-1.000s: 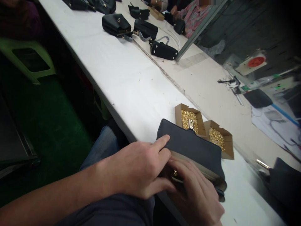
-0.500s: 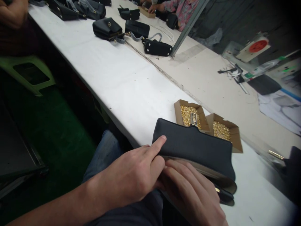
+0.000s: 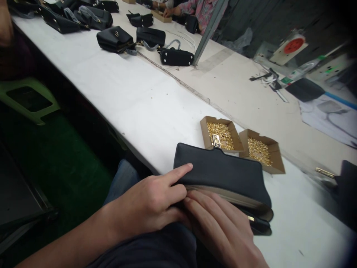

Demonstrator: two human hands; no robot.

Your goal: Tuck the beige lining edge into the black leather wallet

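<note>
A dark handbag [image 3: 220, 171] lies at the table's near edge, its flap raised and a gold clasp plate [image 3: 216, 140] at the flap's edge. My left hand [image 3: 158, 197] grips the bag's left end, with the index finger stretched along the flap. Close beside it, my right hand [image 3: 223, 219] is curled over the bag's near edge, below the beige lining. The fingertips of both hands are partly hidden where they meet. Behind the bag stand two cardboard boxes, a left one [image 3: 205, 134] and a right one [image 3: 279, 160], holding small gold metal pieces.
Several black handbags [image 3: 114, 39] lie farther up the white table [image 3: 122, 93]. A metal post [image 3: 208, 35] rises from the tabletop. At the right edge is another dark bag [image 3: 348, 193]. A green stool [image 3: 47, 106] stands left, and co-workers sit at the far end.
The view has shifted, so the boxes and the far bags appear in slightly different places. Both hands keep their hold on the handbag, and the flap stays raised.
</note>
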